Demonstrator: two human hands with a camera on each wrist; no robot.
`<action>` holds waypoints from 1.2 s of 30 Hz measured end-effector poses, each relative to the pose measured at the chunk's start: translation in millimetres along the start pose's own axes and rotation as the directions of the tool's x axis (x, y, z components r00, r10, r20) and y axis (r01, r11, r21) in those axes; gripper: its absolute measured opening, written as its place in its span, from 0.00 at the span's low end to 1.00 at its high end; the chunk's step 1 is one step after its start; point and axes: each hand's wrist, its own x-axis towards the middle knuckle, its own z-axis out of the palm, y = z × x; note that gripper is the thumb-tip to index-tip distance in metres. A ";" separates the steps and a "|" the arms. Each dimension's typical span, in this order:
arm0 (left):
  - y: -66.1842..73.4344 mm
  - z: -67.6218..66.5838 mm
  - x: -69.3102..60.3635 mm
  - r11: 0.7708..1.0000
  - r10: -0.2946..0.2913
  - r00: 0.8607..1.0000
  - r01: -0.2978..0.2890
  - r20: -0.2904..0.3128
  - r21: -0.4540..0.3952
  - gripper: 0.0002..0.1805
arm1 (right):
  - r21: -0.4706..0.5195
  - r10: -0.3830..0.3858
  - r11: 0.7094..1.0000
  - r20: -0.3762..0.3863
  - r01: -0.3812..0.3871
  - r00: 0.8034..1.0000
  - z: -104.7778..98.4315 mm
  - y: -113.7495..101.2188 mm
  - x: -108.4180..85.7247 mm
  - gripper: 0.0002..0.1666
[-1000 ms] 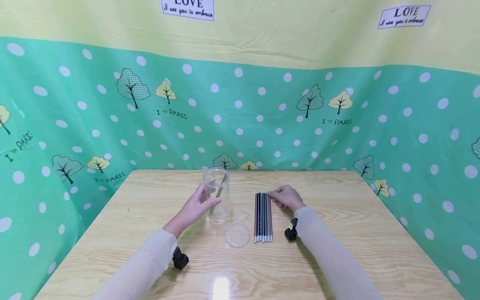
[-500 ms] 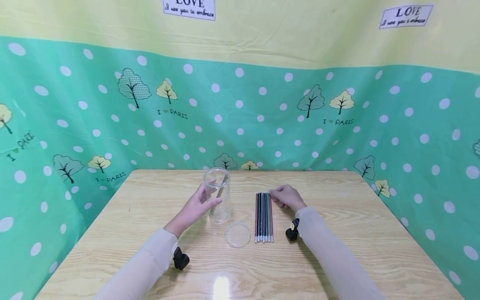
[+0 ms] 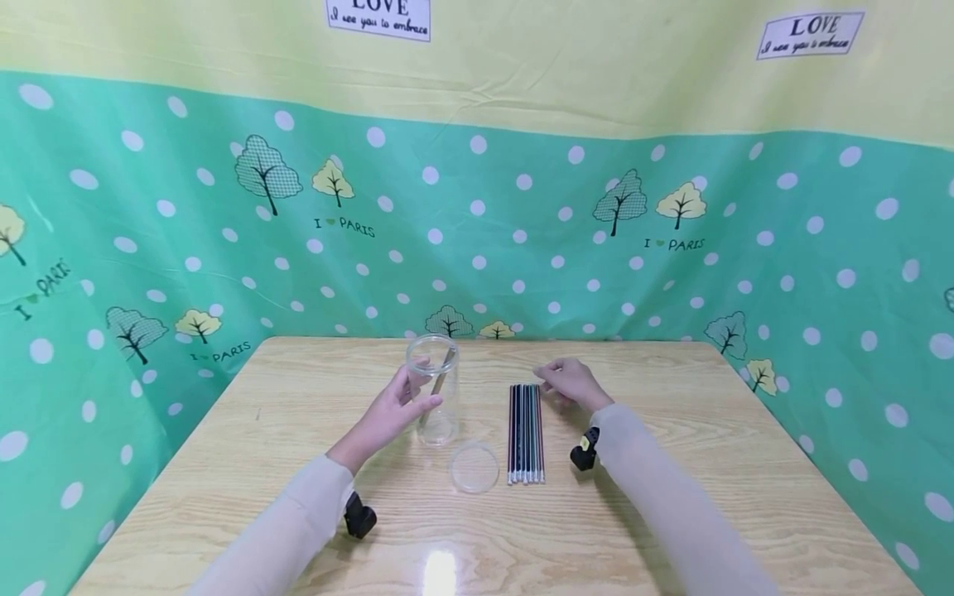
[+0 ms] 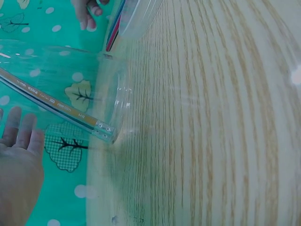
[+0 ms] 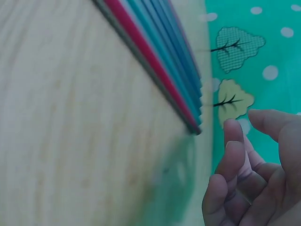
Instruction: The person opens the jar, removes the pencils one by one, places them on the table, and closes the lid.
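Note:
My left hand (image 3: 387, 414) holds a clear plastic jar (image 3: 447, 406), which stands without its lid on the table, thumb in front and fingers behind. Inside the jar leans at least one pencil (image 4: 61, 105), gold and dark striped, its metal-capped end at the bottom. A row of several dark, red and blue pencils (image 3: 526, 434) lies side by side to the jar's right, metal-capped ends toward me. Just past the row's far right end hovers my right hand (image 3: 572, 385), apart from the pencils. In the right wrist view its fingers are loosely bent with nothing between them.
A round clear lid (image 3: 474, 468) lies flat between the jar and the pencil row. The light wooden table (image 3: 633, 530) ends at a green dotted cloth (image 3: 477, 232) behind and at both sides. Both wrists carry black cameras.
My right hand has moved up and slightly away from the far end of the pencil row, where its fingertips were before. The left hand and jar stay in place.

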 end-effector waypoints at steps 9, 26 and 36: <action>3.8 1.3 -2.0 1.000 -0.003 1.000 0.003 0.002 0.001 0.41 | -0.022 -0.080 0.997 0.028 0.080 0.996 -3.9 -36.0 -8.5 0.25; 1.9 0.2 -1.1 1.000 -0.001 1.000 0.001 -0.010 0.016 0.40 | -0.055 -0.258 0.963 0.110 0.265 0.960 3.0 -108.4 -27.2 0.26; 1.8 0.8 -0.8 1.000 0.016 1.000 -0.016 -0.003 0.005 0.40 | -0.068 -0.331 0.937 0.140 0.342 0.933 13.3 -136.6 -35.1 0.23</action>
